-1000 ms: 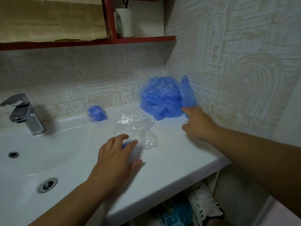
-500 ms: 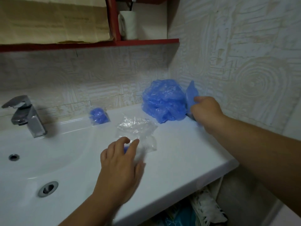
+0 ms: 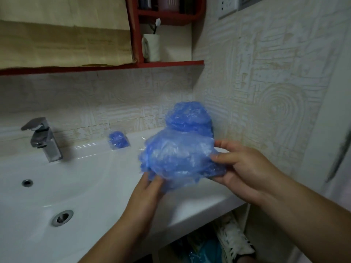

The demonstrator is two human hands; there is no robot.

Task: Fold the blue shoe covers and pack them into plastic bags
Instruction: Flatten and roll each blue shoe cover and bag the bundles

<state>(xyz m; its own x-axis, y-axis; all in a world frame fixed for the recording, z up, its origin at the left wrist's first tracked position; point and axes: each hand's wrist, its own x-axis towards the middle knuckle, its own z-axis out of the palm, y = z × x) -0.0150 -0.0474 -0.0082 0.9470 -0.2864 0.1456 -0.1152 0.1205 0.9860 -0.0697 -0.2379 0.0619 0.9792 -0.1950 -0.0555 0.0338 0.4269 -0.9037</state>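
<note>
A crumpled blue shoe cover [image 3: 178, 158] is held up above the sink counter between both hands. My right hand [image 3: 245, 171] pinches its right end with thumb on top and fingers underneath. My left hand [image 3: 148, 188] grips its lower left edge. Behind it, a pile of blue shoe covers [image 3: 190, 116] sits in the corner against the wall. A small clear plastic bag with a folded blue shoe cover [image 3: 118, 139] inside lies at the back of the counter. The loose clear bags are hidden behind the held cover.
A white sink basin [image 3: 57, 186] with a chrome faucet [image 3: 43, 137] fills the left. A red shelf [image 3: 167, 63] with a white cup and toothbrush hangs above. A tiled wall is close on the right. Shoes lie on the floor [image 3: 233, 242] below the counter.
My right hand pulled one shoe cover off the pile and brought it toward me. My left hand left the clear bag on the counter and took hold of the cover's other end.
</note>
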